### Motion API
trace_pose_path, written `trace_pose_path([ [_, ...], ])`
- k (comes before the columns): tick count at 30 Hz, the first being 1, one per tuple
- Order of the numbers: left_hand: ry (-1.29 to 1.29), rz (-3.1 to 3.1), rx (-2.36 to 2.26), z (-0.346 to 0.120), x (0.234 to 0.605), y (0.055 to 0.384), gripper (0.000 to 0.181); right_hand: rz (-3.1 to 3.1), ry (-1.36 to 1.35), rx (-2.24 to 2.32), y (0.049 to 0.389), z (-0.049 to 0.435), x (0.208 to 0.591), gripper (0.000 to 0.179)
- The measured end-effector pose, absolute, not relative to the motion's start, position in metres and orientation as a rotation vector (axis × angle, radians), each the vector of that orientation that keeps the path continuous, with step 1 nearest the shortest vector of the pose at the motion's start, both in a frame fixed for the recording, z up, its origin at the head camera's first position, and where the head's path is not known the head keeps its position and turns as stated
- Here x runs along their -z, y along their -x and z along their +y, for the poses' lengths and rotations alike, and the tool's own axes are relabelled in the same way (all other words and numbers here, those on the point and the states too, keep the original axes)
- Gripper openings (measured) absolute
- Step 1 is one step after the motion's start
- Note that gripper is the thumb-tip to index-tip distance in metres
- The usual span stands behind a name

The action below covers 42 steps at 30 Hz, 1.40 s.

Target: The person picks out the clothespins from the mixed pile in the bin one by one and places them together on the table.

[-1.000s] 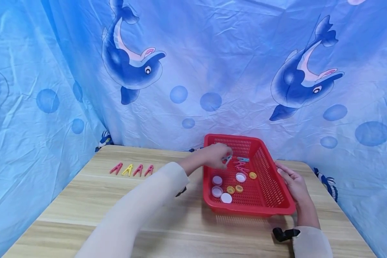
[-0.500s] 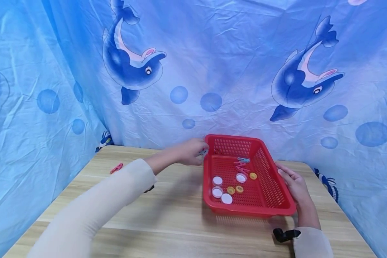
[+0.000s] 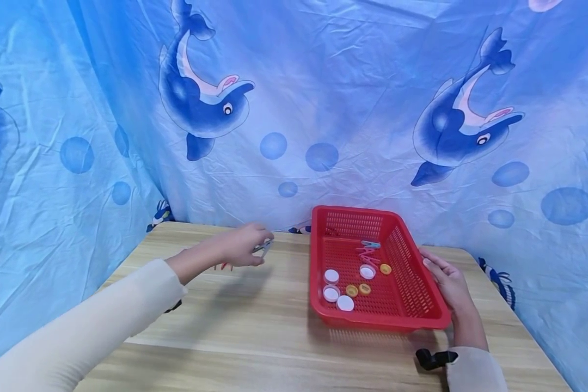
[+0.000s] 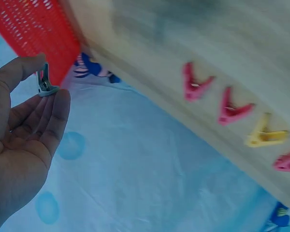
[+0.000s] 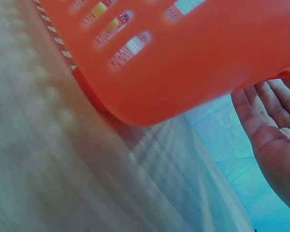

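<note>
The light-blue clip (image 4: 49, 90) is sitting between the thumb and fingertips of the left hand (image 3: 242, 245), which are pinching it above the wooden table (image 3: 255, 337). Behind, the left forearm (image 3: 196, 262) is blocking much of a row of three pink clips (image 4: 228, 115) and one yellow clip (image 4: 255, 139). Well apart, the right hand (image 3: 448, 280) is gripping the rim of the red basket (image 3: 372, 321), which is holding four white caps (image 3: 345, 303), three yellow caps (image 3: 385, 269), another blue clip (image 3: 371, 244) and overlapping pink clips.

Left forearm (image 3: 196, 258) hides most of clothespin row (image 4: 226, 113) in head view; rightmost pink clothespin (image 4: 286, 163) cropped in left-wrist view. Right hand (image 5: 272, 133) cut off at right-wrist edge; marking on yellow cap (image 3: 365, 289) unreadable.
</note>
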<state>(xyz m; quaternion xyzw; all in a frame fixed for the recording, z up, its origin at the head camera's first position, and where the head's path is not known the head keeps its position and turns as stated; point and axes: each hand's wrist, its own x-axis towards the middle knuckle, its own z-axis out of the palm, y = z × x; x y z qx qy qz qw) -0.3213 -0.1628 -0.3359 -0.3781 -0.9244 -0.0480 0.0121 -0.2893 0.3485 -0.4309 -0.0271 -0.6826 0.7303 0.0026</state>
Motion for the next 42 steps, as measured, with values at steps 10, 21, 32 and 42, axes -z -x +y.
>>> trace_pose_path([
  [10,1.051,-2.959,0.316,-0.224,0.363,0.301,0.051,-2.139,0.089,-2.292,0.289,0.348,0.430,0.072],
  [21,0.869,-3.018,0.357,-0.270,0.389,0.290,0.052,-2.138,0.146,-2.316,0.289,0.350,0.426,0.072],
  [32,0.724,-3.097,0.401,-0.314,0.406,0.279,0.058,-2.124,0.110,-2.331,0.290,0.348,0.426,0.071],
  [42,0.644,-3.114,0.464,-0.343,0.413,0.275,0.061,-2.116,0.086,-2.328,0.289,0.347,0.427,0.071],
])
